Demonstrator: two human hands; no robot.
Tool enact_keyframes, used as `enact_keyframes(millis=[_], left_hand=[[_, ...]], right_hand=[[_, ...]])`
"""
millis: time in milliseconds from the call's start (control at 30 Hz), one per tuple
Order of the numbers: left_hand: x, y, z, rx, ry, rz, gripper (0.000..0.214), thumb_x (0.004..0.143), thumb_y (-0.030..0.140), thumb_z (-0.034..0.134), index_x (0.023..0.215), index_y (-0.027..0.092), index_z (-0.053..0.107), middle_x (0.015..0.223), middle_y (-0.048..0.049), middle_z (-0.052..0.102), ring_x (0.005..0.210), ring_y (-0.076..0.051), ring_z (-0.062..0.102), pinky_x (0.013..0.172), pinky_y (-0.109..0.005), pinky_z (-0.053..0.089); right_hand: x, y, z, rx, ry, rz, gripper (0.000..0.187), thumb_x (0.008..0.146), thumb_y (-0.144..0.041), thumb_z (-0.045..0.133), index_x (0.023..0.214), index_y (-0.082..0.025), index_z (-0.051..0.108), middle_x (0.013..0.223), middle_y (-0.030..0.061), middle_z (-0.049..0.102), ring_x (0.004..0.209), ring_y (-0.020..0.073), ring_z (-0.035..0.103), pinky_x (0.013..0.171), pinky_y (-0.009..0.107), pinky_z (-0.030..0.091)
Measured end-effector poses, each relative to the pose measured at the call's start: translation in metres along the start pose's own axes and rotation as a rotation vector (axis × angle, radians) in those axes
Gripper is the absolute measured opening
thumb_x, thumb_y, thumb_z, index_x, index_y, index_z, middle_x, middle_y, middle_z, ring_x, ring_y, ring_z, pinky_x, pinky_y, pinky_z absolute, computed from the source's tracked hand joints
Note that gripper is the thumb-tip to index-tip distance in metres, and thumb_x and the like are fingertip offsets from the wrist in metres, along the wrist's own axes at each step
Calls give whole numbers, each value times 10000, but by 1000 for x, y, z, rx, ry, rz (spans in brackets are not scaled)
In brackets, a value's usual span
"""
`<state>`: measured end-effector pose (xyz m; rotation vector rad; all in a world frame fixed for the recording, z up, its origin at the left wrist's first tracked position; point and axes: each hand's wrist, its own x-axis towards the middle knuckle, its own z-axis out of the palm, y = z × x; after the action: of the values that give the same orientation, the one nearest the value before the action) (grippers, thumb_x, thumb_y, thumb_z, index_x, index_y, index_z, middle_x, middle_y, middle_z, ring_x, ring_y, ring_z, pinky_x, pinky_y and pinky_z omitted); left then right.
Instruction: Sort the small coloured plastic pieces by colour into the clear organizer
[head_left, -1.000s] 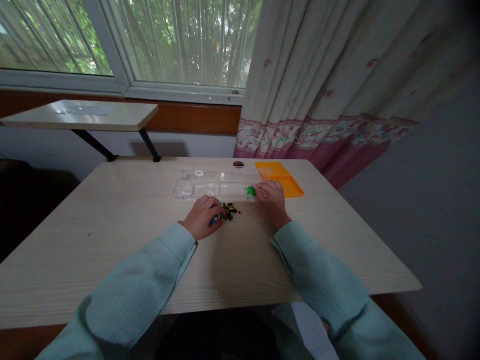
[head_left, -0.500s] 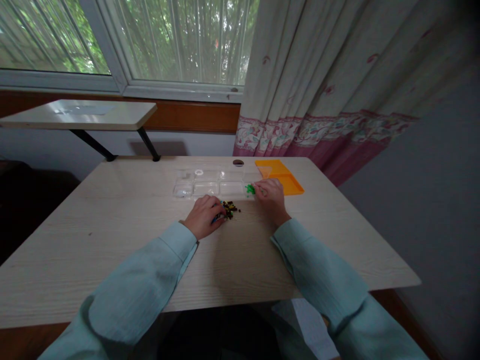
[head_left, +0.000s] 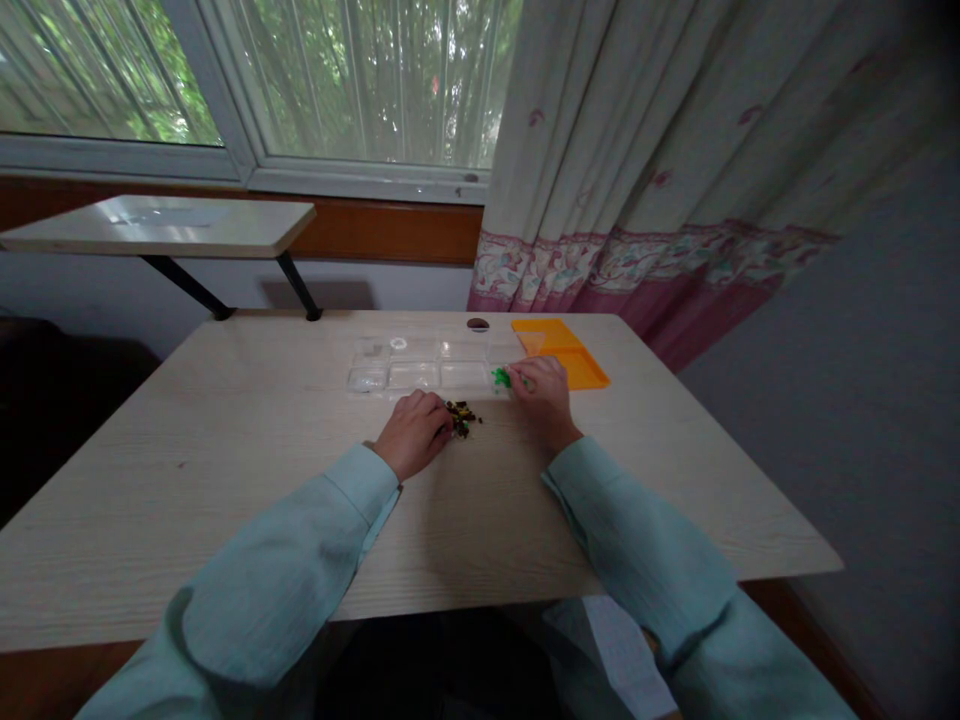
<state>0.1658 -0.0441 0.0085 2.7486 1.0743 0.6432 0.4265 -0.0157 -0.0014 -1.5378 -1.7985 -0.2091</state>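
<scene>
A heap of small dark, yellow and green pieces (head_left: pixel 462 417) lies on the table. At its left edge rests my left hand (head_left: pixel 414 432), its fingers curled together; whatever they hold is hidden. Behind the heap sits a clear plastic compartment tray (head_left: pixel 414 376). My right hand (head_left: pixel 541 392) is over the tray's front right compartment with thumb and fingertips pinched. Small green pieces (head_left: pixel 501 378) lie in that compartment right beside the fingertips. What is inside the pinch is too small to make out.
An orange two-part tray (head_left: pixel 585 370) stands behind and right of my right hand. A dark oval spot (head_left: pixel 478 324) is at the table's back edge. A raised white shelf (head_left: pixel 247 238) on black legs stands at back left. A curtain (head_left: pixel 555 270) hangs behind.
My left hand's fingers have drawn closer together and moved slightly right; the blue pieces that showed by them are now out of sight. The right hand stays almost in place.
</scene>
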Motion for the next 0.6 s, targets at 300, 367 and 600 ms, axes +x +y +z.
enact_keyframes(millis=[300,367,600], left_hand=[[-1,1,0,-16,7,-12,185,846,358,583,967,221,610,985,-70,560,956,-243,473,807,-402,390],[0,3,2,-5,7,-19,171,848,353,584,953,223,613,979,-68,561,953,-243,473,802,-401,389],[0,5,4,15,26,-40,118,867,309,556,898,214,619,951,-71,559,945,-244,469,780,-394,391]], right_hand=[[0,-1,0,-8,3,4,247,888,-362,518,860,-225,721,885,47,697,907,222,545,840,378,360],[0,-1,0,-10,1,8,245,888,-362,517,865,-228,721,892,50,696,906,223,544,839,380,360],[1,-3,-1,-9,7,0,253,883,-370,521,864,-228,729,896,51,691,902,219,546,843,378,366]])
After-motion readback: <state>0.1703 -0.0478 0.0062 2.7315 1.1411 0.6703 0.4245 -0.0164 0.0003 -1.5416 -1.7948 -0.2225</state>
